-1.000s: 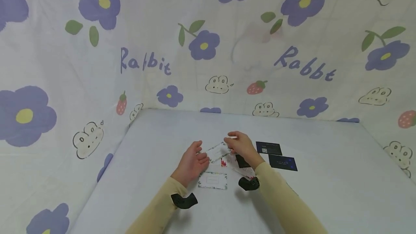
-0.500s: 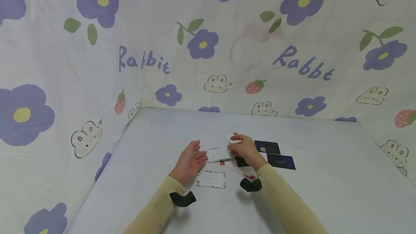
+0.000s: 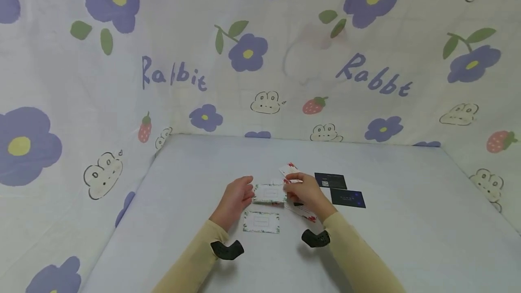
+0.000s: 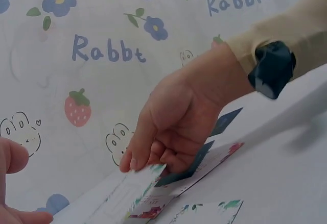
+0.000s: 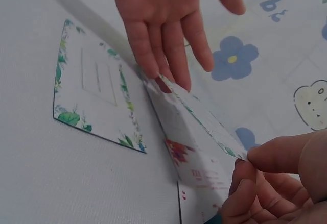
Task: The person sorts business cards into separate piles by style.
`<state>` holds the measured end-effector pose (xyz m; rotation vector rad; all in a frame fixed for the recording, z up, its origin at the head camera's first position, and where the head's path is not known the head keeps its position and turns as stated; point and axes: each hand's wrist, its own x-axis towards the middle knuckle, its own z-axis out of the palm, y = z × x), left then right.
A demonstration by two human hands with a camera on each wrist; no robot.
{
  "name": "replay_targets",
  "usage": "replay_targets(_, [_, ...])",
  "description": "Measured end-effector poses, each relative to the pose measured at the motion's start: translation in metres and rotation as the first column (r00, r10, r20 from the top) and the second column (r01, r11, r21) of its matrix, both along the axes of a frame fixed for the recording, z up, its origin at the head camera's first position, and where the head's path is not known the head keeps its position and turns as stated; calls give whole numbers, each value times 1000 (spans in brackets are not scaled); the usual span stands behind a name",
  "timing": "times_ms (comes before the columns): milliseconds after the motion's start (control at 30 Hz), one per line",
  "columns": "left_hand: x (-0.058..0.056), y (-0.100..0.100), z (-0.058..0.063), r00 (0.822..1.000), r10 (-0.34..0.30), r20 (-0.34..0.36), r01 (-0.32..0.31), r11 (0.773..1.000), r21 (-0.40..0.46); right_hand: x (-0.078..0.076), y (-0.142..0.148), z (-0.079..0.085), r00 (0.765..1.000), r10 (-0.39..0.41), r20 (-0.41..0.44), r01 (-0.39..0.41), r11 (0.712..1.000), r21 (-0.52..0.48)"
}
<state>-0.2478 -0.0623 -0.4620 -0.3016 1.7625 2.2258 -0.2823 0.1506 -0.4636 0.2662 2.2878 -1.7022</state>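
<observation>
My right hand (image 3: 308,193) pinches the right edge of a white card with a green leaf border (image 3: 269,192). In the right wrist view, thumb and finger meet at the corner of this tilted card (image 5: 209,122). At its far edge is my left hand (image 3: 233,200), fingers extended and fingertips right at the card. A second leaf-bordered card (image 3: 262,222) lies flat, nearer to me. Beneath the held card and right hand lie white cards with red flowers (image 3: 303,212), partly hidden. Another red-flowered card (image 3: 289,168) shows just beyond the right hand.
Two dark cards (image 3: 330,180) (image 3: 348,198) lie on the white table (image 3: 399,238) to the right of the right hand. A patterned cloth wall (image 3: 228,85) with flowers and rabbits closes off the back and sides. Black bands sit on both wrists.
The held leaf-bordered card has swung from slanted to nearly level, over the red-flowered card. The right hand now grips its right edge, and another red-flowered card has come into view behind that hand.
</observation>
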Motion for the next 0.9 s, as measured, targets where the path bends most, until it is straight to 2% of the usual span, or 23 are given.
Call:
replay_targets(167, [-1, 2, -3, 993, 5, -121, -26, 985, -168, 12, 10, 5, 1000, 0, 7, 1, 998, -67])
replay_targets(333, [1, 1, 0, 978, -16, -209, -37, 967, -251, 24, 15, 14, 1000, 5, -7, -6, 992, -128])
replay_targets(467, [4, 0, 3, 972, -50, -230, -22, 953, -301, 31, 15, 19, 999, 21, -43, -27, 989, -142])
replay_targets(667, [7, -8, -1, 972, -126, -199, 42, 925, -378, 37, 12, 17, 998, 4, -55, -12, 988, -154])
replay_targets(800, [10, -13, -1, 967, -172, -189, 84, 913, -400, 42, 9, 14, 997, 6, -70, -17, 988, -156])
replay_targets(900, [10, -16, 1, 964, -185, -192, 96, 912, -398, 45, 8, 14, 996, 22, -86, -36, 987, -158])
